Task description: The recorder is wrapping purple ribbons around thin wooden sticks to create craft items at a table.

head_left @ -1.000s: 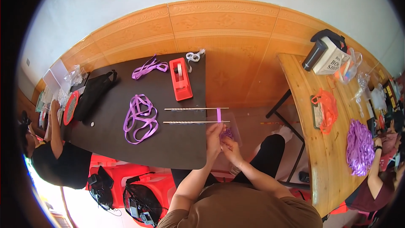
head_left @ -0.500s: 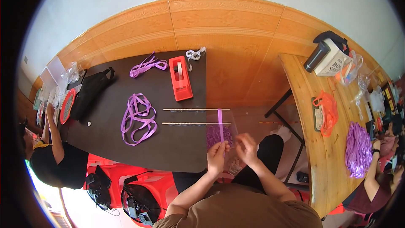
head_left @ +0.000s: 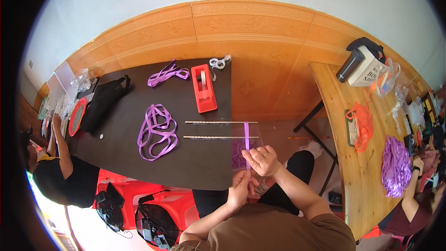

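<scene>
A: How is the black table [head_left: 139,111] laid out?

B: Its right edge is kept free: two thin rods [head_left: 220,129] are set parallel and jut past that edge, so that a purple ribbon strip [head_left: 246,135] can be laid across both over open air. The red tape dispenser [head_left: 203,88] and the loose coil of purple ribbon [head_left: 157,132] are left farther in, well apart from the rod tips.

A: And the hands?

B: The near end of the strip is pinched by the right hand [head_left: 264,160], fingers closed on it, just off the table's corner. The left hand [head_left: 240,187] is held below it, fingers curled together; whether ribbon is gripped there cannot be told.

A: Room to move?

B: A gap of floor is left open between the black table and the wooden table [head_left: 344,125] at the right.
</scene>
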### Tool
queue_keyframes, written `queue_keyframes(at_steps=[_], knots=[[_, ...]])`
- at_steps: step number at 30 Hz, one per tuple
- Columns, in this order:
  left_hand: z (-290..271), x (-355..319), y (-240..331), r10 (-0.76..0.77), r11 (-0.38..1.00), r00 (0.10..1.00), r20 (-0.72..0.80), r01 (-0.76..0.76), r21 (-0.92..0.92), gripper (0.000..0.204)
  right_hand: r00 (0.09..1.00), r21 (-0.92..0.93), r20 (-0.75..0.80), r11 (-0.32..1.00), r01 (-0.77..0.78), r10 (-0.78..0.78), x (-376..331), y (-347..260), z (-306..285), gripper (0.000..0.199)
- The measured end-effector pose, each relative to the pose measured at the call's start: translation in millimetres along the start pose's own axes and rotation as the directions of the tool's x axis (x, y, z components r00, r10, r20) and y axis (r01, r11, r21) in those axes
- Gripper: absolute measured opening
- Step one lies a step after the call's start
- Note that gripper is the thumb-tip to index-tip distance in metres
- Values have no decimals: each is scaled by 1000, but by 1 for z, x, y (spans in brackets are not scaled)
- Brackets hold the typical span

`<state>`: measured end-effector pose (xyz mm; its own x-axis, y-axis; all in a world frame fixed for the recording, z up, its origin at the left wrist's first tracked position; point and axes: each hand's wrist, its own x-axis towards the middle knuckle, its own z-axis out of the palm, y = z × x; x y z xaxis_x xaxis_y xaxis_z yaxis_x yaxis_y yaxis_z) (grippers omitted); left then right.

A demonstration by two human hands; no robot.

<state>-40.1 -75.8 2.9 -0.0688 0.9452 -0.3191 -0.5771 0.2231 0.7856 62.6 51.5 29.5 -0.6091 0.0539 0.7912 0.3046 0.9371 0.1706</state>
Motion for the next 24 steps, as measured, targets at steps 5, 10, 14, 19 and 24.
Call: queue_keyframes(at_steps=[5,10,14,19,24], knots=[[3,-6,6,-10,1000,1000,25,10,13,29,1000,-57,-15,998,-26,25,9,-1,-6,28],[-6,-15,-1,4,997,986,166,-17,79,25,999,-64,-42,998,-18,15,25,1,-15,28],[-16,0,-12,-40,996,993,109,31,84,27,984,81,-53,983,-166,171,44,12,-18,28],[-14,37,-19,87,984,996,-5,-85,156,25,826,567,309,606,-558,471,70,62,-3,10],[1,76,-9,167,983,984,-68,-160,92,22,570,653,632,35,-756,525,65,107,32,18]])
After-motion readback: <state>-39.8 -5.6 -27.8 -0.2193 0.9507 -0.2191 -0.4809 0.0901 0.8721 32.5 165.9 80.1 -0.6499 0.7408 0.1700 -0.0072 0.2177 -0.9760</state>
